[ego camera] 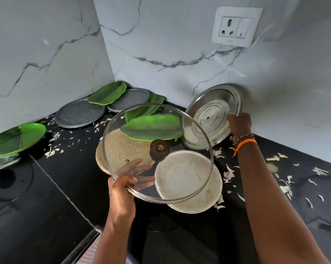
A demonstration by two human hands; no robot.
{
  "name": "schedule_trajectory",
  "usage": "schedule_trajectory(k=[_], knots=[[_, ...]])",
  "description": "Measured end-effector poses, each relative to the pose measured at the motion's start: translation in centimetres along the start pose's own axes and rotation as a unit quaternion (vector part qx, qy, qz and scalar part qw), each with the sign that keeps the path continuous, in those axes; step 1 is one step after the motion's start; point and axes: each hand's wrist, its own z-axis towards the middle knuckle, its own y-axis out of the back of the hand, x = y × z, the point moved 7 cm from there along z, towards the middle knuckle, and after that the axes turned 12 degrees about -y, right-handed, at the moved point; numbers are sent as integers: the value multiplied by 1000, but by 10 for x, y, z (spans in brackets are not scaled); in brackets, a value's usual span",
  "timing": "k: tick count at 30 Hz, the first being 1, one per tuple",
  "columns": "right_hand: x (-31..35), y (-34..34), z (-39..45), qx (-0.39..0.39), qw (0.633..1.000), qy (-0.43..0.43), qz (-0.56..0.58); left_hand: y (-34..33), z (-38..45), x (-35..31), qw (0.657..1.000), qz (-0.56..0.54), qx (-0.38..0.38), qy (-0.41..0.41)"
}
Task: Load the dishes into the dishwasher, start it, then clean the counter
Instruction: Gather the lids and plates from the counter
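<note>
While green plates (153,126) crowd behind, each hand — left (122,185), right (239,124) — grips a lid.

A black counter (69,187) bears green leaf-shaped plates (16,139), grey speckled plates (79,114), a round steel plate (189,185), and scattered pale peel scraps (286,187) in the corner

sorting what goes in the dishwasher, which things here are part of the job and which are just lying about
Part of the job:
- glass lid, held by the left hand
- steel lid, held by the right hand
- steel plate
- green leaf plates
- grey plates
- peel scraps on the black counter, to wipe up

Just there:
- wall socket
- marble wall
</note>
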Motion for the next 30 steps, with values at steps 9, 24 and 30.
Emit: schedule_trajectory(k=[9,24,30], knots=[[23,97,-71,-120,984,103,-76,-29,-6,-16,997,24,72,3],[-21,163,-296,-293,878,300,-231,-21,-82,-54,968,-82,232,40],[-89,190,-408,-367,821,349,-264,13,-149,-62,951,-74,296,57]])
